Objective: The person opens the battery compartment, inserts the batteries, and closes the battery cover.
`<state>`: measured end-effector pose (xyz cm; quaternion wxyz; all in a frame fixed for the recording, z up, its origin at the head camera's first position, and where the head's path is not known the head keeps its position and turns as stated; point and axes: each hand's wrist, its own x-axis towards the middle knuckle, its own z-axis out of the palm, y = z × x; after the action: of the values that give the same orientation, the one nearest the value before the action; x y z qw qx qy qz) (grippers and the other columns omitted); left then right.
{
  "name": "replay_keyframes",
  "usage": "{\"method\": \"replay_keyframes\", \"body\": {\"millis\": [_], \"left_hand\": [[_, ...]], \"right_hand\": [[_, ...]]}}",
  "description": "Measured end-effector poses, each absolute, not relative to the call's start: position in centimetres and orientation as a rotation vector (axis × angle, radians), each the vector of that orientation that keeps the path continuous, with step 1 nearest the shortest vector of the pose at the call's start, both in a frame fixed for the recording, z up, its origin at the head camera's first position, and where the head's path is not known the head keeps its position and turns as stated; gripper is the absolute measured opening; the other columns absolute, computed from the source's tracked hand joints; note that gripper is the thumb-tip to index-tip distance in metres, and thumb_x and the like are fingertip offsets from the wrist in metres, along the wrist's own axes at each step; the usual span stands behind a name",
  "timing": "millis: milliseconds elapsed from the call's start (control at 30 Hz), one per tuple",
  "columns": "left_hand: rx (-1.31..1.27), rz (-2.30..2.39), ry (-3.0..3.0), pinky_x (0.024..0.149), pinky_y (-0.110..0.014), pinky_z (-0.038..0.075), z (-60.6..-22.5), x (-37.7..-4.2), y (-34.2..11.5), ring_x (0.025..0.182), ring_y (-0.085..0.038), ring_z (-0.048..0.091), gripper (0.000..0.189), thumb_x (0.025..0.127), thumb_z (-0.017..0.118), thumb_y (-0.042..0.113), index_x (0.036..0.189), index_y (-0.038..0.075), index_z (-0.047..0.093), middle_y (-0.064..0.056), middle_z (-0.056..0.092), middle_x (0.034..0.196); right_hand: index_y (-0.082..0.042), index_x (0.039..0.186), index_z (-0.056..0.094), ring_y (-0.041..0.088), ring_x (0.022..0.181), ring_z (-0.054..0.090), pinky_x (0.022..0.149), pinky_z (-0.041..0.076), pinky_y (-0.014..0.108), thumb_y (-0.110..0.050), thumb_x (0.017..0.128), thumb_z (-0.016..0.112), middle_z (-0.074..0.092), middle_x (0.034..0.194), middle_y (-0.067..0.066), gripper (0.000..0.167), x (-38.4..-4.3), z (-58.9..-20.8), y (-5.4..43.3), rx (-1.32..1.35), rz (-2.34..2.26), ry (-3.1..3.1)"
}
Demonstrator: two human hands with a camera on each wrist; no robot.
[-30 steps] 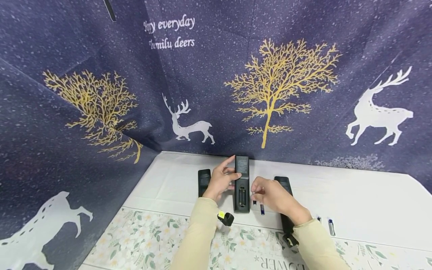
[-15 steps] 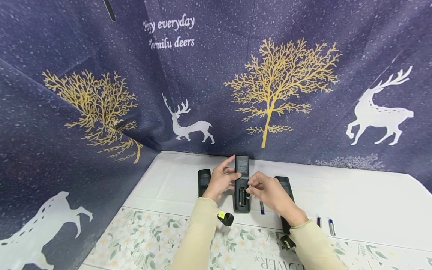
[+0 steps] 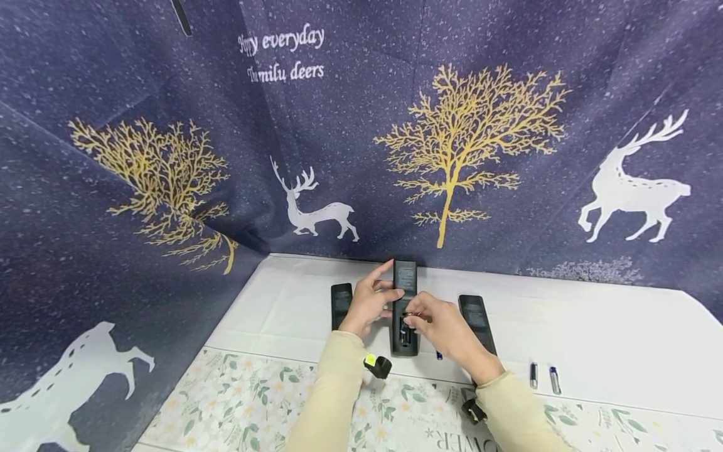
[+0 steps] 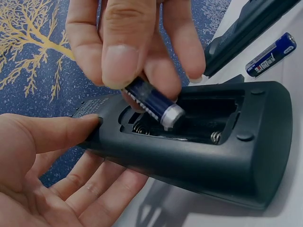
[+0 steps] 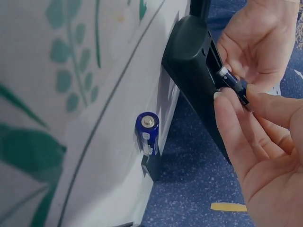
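A black remote control (image 3: 405,279) lies back side up, its battery compartment (image 4: 203,118) uncovered and springs showing inside. My left hand (image 3: 369,304) grips it at the far part, thumb on the back and fingers along the side. Between thumb and fingers, my right hand (image 3: 446,323) pinches a dark blue battery (image 4: 154,101) with a silver end. This battery is tilted at the compartment, its silver end over the opening, as the left wrist view shows. Another blue battery (image 5: 149,135) lies beside the remote, mostly hidden by my right hand in the head view.
Two more black remotes lie on the white table, one on the left (image 3: 341,301) and one on the right (image 3: 477,320), partly under my right forearm. Farther right are two batteries, one dark (image 3: 533,375) and one silver-blue (image 3: 555,380). A patterned cloth backdrop (image 3: 339,157) hangs behind.
My right hand has moved left with the battery, from beside the remote to over its compartment. The left hand and the remote have stayed in place.
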<state>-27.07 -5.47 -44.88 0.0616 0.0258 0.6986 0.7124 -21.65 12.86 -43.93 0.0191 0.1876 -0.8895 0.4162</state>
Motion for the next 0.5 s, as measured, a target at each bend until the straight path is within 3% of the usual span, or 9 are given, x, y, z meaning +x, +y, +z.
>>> {"method": "replay_keyframes", "body": {"millis": [500], "left_hand": [[0.078, 2.159, 2.102, 0.064, -0.035, 0.062, -44.91, -26.97, -5.49, 0.084, -0.018, 0.070, 0.070, 0.097, 0.075, 0.000, 0.158, 0.027, 0.055, -0.011, 0.068, 0.120]], "right_hand": [[-0.016, 0.103, 0.079, 0.010, 0.086, 0.067, 0.071, 0.057, 0.030, -0.006, 0.097, 0.078, 0.069, 0.097, -0.009, 0.012, -21.47, -44.25, 12.55, 0.684, 1.126, -2.699]]}}
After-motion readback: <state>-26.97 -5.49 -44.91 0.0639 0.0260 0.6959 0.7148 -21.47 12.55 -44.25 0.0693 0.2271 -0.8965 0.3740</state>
